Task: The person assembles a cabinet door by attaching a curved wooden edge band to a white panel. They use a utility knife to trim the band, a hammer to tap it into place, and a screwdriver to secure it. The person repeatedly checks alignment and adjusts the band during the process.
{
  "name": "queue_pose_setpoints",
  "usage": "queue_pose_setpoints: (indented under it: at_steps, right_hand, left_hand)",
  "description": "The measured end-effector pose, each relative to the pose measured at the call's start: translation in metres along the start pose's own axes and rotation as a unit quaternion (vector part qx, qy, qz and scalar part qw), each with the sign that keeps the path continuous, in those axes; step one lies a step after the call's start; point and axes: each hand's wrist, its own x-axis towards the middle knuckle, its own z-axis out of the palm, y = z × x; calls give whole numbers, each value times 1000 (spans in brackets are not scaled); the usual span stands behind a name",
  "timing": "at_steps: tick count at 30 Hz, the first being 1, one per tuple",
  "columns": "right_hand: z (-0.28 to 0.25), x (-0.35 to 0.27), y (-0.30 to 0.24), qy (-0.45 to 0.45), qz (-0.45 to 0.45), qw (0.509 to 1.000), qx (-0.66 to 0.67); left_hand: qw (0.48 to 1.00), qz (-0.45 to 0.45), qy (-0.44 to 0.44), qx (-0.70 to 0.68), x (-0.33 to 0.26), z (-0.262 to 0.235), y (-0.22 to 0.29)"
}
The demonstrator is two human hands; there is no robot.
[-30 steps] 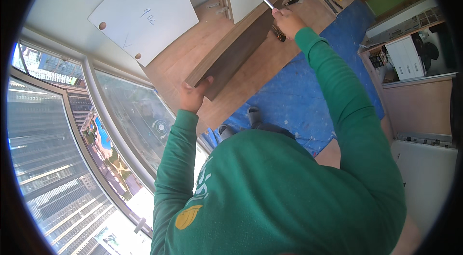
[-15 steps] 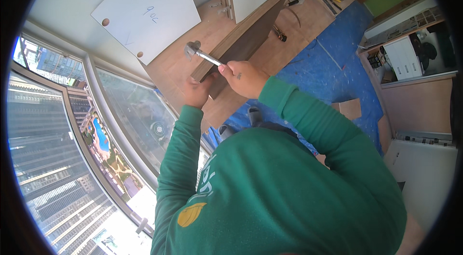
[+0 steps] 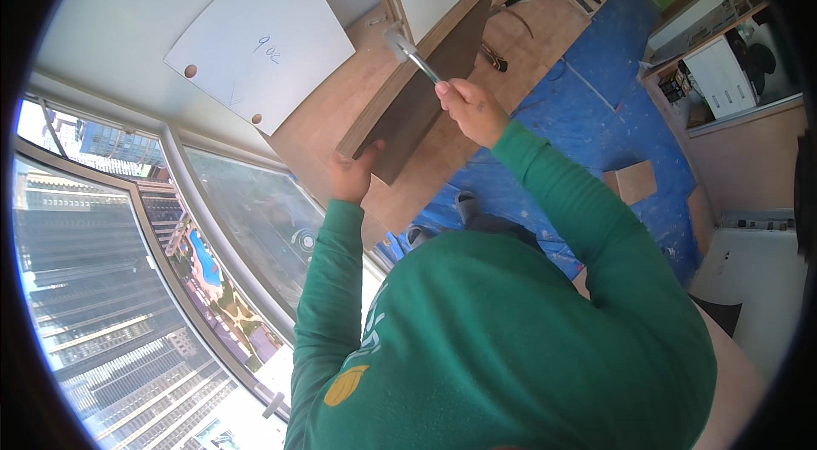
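Observation:
A long wooden board (image 3: 415,120) stands on edge across the plywood worktop, its brown face toward me and its pale edge up. Around its near end my left hand (image 3: 354,174) is closed, with the thumb on the brown face. My right hand (image 3: 473,111) grips a hammer (image 3: 422,64) with a shiny metal shaft. Motion blurs the hammer's head, which is over the board's upper edge; contact cannot be made out. The hammer's grip is mostly hidden inside my fist.
A white curved panel (image 3: 264,46) with two round holes leans at the left, near the window (image 3: 255,195). Beyond the board, a black-and-orange hand tool (image 3: 494,58) and a curved strip (image 3: 516,21) lie on the plywood worktop (image 3: 311,122). Blue sheeting (image 3: 587,67) covers the floor; a cardboard-coloured block (image 3: 633,182) rests there.
The hammer and my right hand have moved right and farther along the board, away from its near end. My left hand stays at that end.

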Motion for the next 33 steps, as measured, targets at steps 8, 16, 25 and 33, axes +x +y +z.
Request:
queue_pose_setpoints:
  at_steps: [8, 16, 25, 33]
  right_hand:
    - [-46, -62, 152, 165, 160, 972, 42]
    - [-49, -48, 310, 116, 327, 938, -12]
    - [-13, 46, 334, 129, 322, 938, -3]
    - [-23, 88, 335, -60, 322, 936, -129]
  left_hand:
    - [995, 37, 82, 36, -5, 11, 28]
    - [916, 125, 119, 363, -16, 3, 56]
    - [832, 147, -8, 534, 41, 49, 124]
    - [855, 52, 25, 515, 104, 60, 97]
